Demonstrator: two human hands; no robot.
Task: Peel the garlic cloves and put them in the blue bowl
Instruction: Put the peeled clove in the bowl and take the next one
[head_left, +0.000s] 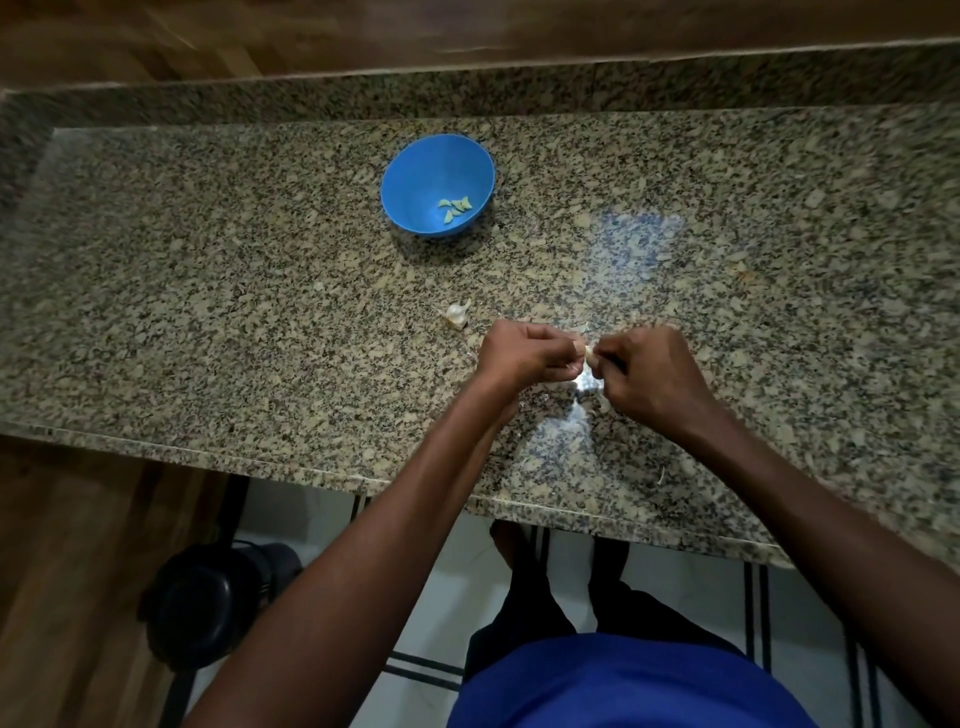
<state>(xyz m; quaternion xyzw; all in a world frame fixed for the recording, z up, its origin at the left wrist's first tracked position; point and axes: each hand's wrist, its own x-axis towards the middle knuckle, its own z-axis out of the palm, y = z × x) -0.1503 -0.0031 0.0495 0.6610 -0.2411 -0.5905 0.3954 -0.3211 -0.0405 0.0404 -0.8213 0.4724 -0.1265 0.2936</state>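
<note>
A blue bowl stands on the granite counter at the back, with several peeled garlic cloves in its bottom. Both hands meet above the counter's front part. My left hand and my right hand both pinch one small garlic clove between their fingertips; most of the clove is hidden by the fingers. A piece of garlic with white skin lies on the counter left of my left hand. Bits of white peel lie under the hands.
A wooden wall panel runs behind the counter's raised back edge. Below the front edge I see a tiled floor, a dark round bin at the lower left, and my own legs and blue shirt.
</note>
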